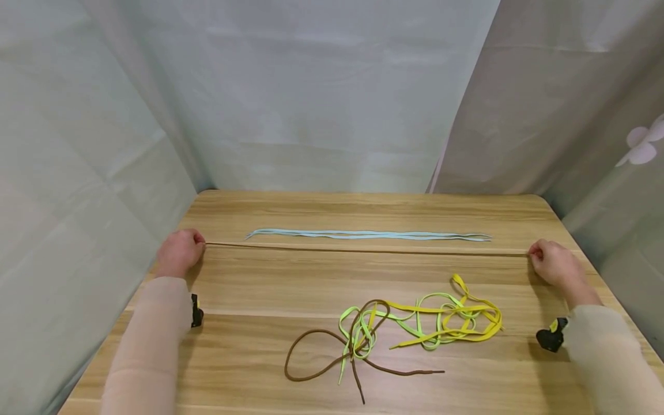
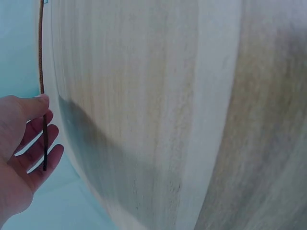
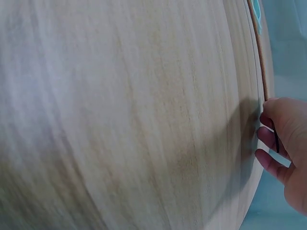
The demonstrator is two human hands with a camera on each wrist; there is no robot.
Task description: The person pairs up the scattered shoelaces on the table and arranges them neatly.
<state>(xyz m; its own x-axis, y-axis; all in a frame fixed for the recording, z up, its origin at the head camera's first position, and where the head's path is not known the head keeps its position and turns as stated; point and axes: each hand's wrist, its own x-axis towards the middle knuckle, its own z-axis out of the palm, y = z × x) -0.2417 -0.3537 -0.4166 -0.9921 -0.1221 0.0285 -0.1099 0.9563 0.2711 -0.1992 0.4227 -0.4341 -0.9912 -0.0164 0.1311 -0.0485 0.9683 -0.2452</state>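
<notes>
A brown shoelace [image 1: 363, 251] is stretched straight across the width of the table, one end in each hand. My left hand [image 1: 178, 251] pinches it near its left end between thumb and forefinger; in the left wrist view the dark tip of the brown shoelace [image 2: 45, 153] hangs past the thumb. At the right side my right hand [image 1: 556, 264] pinches the other end, and its dark tip shows below the fingers in the right wrist view. Just behind the taut lace, light blue shoelaces [image 1: 363, 234] lie lengthwise, nearly parallel to it.
Nearer the front lies a loose tangle: another brown shoelace [image 1: 311, 377], a light green shoelace [image 1: 342, 323] and a yellow shoelace [image 1: 493, 331]. All rest on the wooden table [image 1: 233, 357]. Pale curtains [image 1: 321, 104] hang behind and along both sides.
</notes>
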